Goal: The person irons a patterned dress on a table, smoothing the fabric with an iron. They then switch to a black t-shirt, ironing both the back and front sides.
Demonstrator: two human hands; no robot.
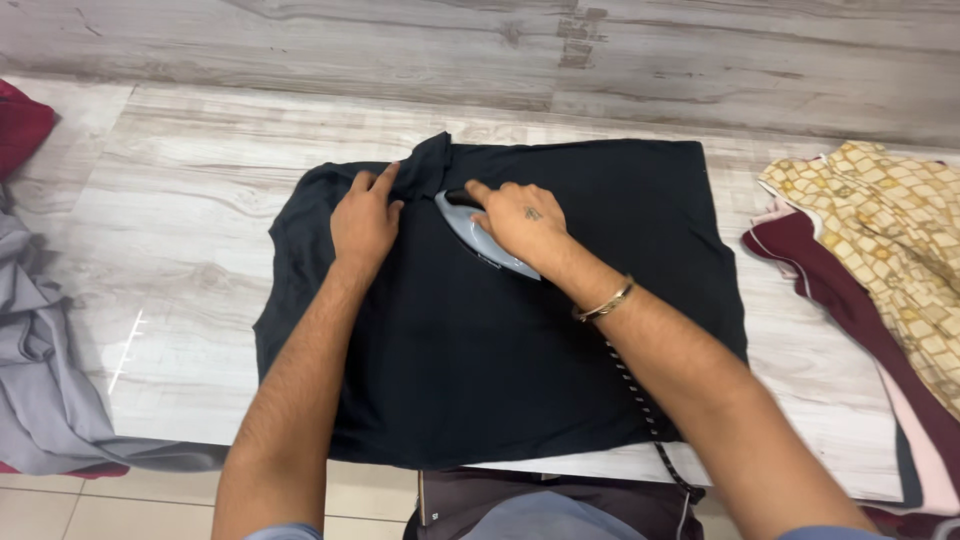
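Note:
A black garment [560, 330] lies spread flat on a pale wood-grain table [190, 200]. My right hand [520, 222] grips the handle of a grey clothes iron [480, 238], which rests on the garment near its top middle with its tip pointing up-left. My left hand [364, 220] presses flat on the cloth just left of the iron, fingers on a folded flap at the garment's upper edge. A gold bangle [604, 303] circles my right wrist. The iron's braided cord [645, 410] runs under my right forearm toward the table's near edge.
A pile of clothes, yellow patterned cloth [890, 230] over maroon fabric [830, 280], sits at the right. Grey cloth [40, 370] hangs at the left edge, with dark red fabric [20, 120] above it. Tiled floor shows below the table's front edge.

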